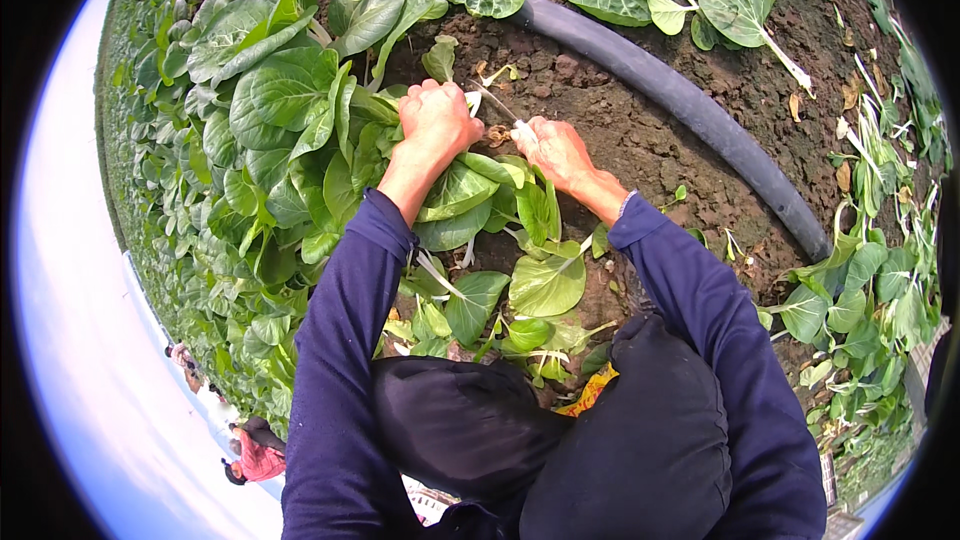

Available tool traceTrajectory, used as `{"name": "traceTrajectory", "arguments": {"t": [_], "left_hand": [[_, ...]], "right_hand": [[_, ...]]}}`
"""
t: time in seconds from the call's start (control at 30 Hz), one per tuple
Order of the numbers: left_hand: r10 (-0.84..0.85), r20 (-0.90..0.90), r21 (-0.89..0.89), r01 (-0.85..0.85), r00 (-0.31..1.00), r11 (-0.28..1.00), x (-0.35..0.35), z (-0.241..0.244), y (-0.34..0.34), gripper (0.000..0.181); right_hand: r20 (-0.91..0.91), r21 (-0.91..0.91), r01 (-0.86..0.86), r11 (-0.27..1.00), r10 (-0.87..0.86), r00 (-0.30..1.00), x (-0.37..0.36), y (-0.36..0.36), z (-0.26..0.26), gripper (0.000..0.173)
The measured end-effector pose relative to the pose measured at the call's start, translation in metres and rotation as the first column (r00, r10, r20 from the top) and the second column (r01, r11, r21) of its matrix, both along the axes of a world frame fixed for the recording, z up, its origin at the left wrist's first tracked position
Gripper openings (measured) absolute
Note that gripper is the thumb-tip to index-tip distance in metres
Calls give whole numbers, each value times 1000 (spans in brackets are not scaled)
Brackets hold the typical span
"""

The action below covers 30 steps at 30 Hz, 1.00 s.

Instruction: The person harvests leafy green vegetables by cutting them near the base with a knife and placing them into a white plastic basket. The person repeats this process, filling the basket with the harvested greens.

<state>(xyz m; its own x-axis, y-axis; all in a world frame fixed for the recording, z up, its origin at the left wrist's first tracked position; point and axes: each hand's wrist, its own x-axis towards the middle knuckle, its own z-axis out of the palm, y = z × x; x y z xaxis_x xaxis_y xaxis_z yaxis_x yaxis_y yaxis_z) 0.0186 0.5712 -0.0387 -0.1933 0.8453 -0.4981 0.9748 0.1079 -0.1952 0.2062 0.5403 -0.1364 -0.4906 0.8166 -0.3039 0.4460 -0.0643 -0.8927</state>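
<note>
My left hand (436, 121) is closed around the stalks of a leafy green vegetable like bok choy (375, 106), at the edge of the standing crop. A pale stem end (472, 101) shows beside its knuckles. In my right hand (556, 152) is a small knife (501, 103) with a whitish handle. Its thin blade slants up and left over the soil, the tip close to that stem end; whether it touches is hard to tell. Loose leaves (551, 285) lie on the soil below my hands, in front of my knees.
A thick black hose (675, 105) curves across the bare soil (622, 135). Dense standing greens (247, 157) fill the left side. Cut leaves lie in heaps (877, 285) at the right. A person in a red top (261, 456) is far off at lower left.
</note>
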Motion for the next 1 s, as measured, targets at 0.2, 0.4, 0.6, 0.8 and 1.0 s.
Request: {"name": "traceTrajectory", "arguments": {"t": [0.2,0.4,0.6,0.8,1.0], "left_hand": [[226,299,86,-262,927,961,-27,23,-15,46],[436,387,20,-480,813,877,-43,32,-47,48],[268,381,136,-340,885,931,-38,35,-54,51],[-113,85,203,93,990,975,4,19,-82,52],[-227,101,348,179,969,920,-19,10,-111,42]], "right_hand": [[19,-20,125,992,-125,992,32,-24,22,36],[8,46,-24,999,23,1000,19,-40,20,32],[26,37,-124,992,123,992,14,-29,10,37],[0,8,-195,981,195,981,17,-21,8,38],[-25,10,-145,989,145,989,27,-25,9,41]]}}
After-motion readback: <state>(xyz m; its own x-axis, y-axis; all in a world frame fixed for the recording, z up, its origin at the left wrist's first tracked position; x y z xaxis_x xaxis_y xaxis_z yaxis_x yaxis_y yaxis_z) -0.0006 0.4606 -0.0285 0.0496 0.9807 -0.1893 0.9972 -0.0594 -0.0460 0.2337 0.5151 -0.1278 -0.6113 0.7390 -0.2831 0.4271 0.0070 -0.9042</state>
